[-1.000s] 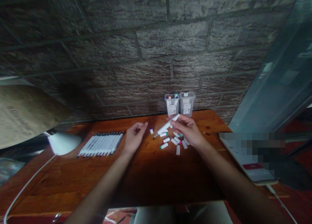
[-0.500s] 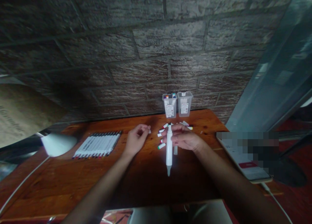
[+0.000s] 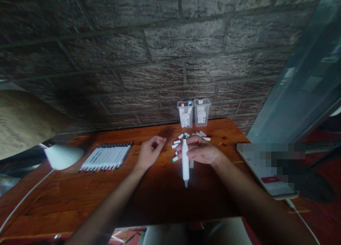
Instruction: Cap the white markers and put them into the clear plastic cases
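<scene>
My right hand (image 3: 201,150) grips a white marker (image 3: 185,163) upright over the table, thumb and fingers around its upper half. Its top end shows a dark tip, and its lower end narrows to a greyish tip. Just left of it, my left hand (image 3: 151,150) rests above the wood with thumb and fingers curled together; whatever they may hold is hidden. Around and behind the marker lie several white caps with coloured ends, among them a green-ended cap (image 3: 175,159) and a yellow-ended cap (image 3: 206,139). A pale grey piece (image 3: 191,164) is partly hidden behind the marker.
A row of white markers (image 3: 106,158) lies at the left beside a white lamp base (image 3: 64,156). Against the brick wall stand a clear box with pens (image 3: 186,118) and another clear box (image 3: 201,113). A tablet-like device (image 3: 266,177) with a cable sits at the right edge.
The marker's lower end has swung slightly right and up in my right hand. The small white bit seen at my left fingertips is no longer visible. Both hands stay nearly in place.
</scene>
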`<state>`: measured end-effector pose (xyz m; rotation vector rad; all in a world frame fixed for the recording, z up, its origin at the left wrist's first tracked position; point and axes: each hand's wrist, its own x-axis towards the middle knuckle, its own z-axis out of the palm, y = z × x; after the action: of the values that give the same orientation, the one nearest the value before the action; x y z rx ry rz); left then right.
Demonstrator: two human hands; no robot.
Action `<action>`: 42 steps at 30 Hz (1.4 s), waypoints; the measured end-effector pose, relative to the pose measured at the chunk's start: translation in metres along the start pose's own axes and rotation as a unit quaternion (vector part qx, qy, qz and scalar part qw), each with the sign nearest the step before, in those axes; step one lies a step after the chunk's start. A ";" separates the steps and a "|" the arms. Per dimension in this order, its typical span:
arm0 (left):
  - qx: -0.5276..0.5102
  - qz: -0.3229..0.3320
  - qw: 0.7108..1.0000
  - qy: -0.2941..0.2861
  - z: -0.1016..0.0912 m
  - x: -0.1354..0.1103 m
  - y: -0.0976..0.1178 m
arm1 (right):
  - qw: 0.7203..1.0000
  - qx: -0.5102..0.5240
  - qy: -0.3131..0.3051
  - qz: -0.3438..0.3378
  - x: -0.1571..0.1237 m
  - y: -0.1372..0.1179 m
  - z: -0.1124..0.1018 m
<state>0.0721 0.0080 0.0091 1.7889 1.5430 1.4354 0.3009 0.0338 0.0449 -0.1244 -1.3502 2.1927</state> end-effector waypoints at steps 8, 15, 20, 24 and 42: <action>0.021 0.028 0.996 0.076 -0.003 0.005 -0.002 | 0.999 0.003 0.046 -0.015 0.001 0.003 -0.005; 0.046 -0.009 0.997 -0.055 -0.004 0.006 -0.018 | 0.994 0.008 0.098 -0.037 0.004 0.001 -0.007; 0.076 -0.010 0.995 -0.071 -0.001 0.004 -0.019 | 0.995 0.020 0.097 -0.032 0.006 0.001 -0.006; 0.005 -0.018 0.996 -0.083 0.001 0.003 -0.010 | 0.994 0.036 0.099 -0.027 0.007 -0.001 -0.005; -0.370 -0.160 0.905 -0.138 0.002 -0.007 0.034 | 0.962 0.025 0.246 -0.116 0.016 -0.005 -0.011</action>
<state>0.0916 -0.0088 0.0326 1.1506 0.9022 1.2880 0.2937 0.0517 0.0472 -0.4390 -0.9733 1.8366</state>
